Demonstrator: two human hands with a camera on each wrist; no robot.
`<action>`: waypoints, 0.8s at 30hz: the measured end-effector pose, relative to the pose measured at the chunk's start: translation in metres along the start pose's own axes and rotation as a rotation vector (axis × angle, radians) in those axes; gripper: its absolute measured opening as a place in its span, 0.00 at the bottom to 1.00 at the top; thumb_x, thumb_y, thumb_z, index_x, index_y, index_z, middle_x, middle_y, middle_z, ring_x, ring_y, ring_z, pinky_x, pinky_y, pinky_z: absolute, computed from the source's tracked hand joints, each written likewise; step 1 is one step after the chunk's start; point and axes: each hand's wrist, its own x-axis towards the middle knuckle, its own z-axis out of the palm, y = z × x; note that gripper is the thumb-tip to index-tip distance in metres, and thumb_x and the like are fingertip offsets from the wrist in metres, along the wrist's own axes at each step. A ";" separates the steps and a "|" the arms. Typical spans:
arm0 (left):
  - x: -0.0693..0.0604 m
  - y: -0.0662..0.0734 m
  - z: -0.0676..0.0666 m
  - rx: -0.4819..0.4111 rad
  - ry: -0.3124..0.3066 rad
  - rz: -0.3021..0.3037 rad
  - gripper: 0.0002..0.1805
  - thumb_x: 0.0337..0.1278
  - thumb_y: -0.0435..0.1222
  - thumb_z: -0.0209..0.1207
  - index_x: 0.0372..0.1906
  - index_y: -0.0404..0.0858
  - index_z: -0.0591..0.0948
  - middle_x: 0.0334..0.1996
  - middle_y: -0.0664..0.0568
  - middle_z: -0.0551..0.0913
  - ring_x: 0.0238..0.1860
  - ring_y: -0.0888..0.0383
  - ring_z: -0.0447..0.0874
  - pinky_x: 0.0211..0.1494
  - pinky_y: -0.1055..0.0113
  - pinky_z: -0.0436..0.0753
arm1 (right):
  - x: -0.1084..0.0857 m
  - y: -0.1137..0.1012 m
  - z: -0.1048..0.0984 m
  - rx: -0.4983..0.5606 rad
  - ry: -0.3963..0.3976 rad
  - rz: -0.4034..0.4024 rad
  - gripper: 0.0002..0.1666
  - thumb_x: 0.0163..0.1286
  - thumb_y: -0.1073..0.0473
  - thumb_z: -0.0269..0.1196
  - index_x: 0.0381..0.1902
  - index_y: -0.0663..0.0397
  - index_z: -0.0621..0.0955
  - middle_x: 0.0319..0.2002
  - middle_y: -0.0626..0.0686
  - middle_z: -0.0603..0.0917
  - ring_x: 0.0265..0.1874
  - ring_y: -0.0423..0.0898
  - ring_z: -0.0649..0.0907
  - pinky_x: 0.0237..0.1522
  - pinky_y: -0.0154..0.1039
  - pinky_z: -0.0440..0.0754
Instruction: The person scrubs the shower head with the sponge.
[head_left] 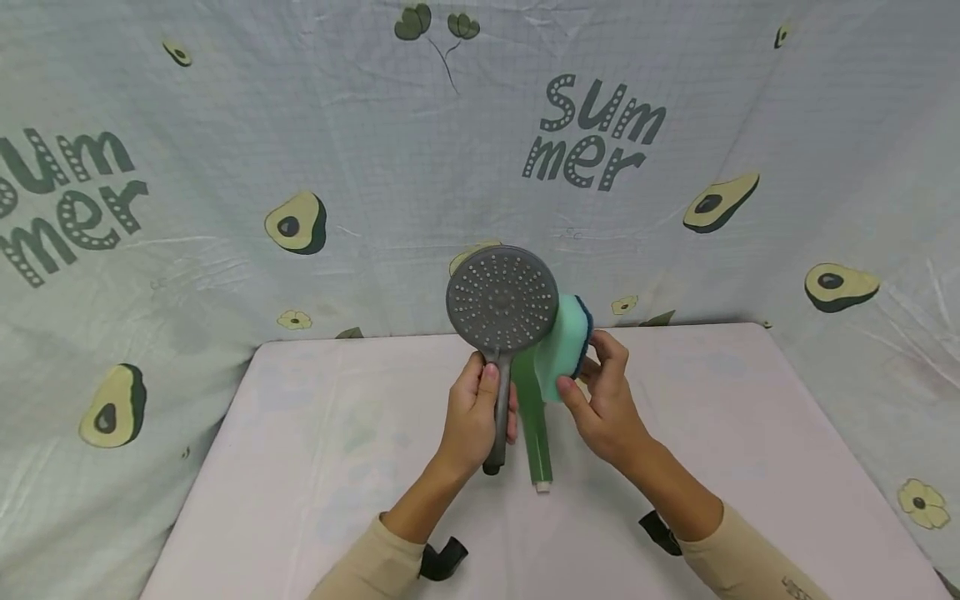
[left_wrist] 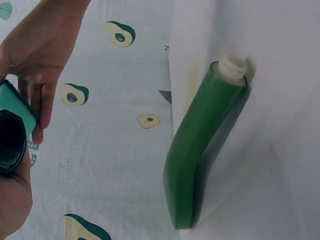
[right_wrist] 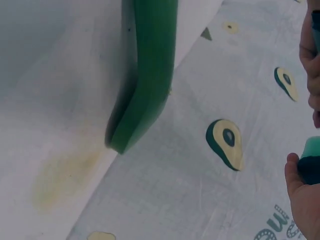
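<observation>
My left hand [head_left: 471,412] grips a grey handheld shower head [head_left: 501,300] by its handle, with the round nozzle face turned toward the head camera. In my right hand [head_left: 611,408] is a mint-green sponge [head_left: 562,342] with a dark blue scouring side, pinched between thumb and fingers. The sponge stands at the right edge of the shower head; whether they touch I cannot tell. Behind both lies a green bottle [head_left: 536,433] with a white neck, partly hidden in the head view. The left wrist view shows the bent green bottle [left_wrist: 200,145] lying apart from both hands.
A pale pink table [head_left: 337,450] lies under the hands. Behind it hangs a light cloth [head_left: 375,183] printed with avocados and lettering. Black pieces [head_left: 444,560] sit by both wrists, partly hidden by the sleeves. A yellowish stain [right_wrist: 65,175] marks the table near the bottle.
</observation>
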 end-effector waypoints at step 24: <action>-0.008 -0.011 -0.008 0.279 -0.079 0.089 0.11 0.82 0.38 0.49 0.48 0.35 0.78 0.23 0.42 0.80 0.12 0.62 0.74 0.14 0.68 0.76 | 0.111 -0.041 -0.090 -0.454 -0.342 -0.224 0.28 0.76 0.65 0.62 0.71 0.45 0.76 0.70 0.58 0.75 0.66 0.57 0.77 0.56 0.55 0.79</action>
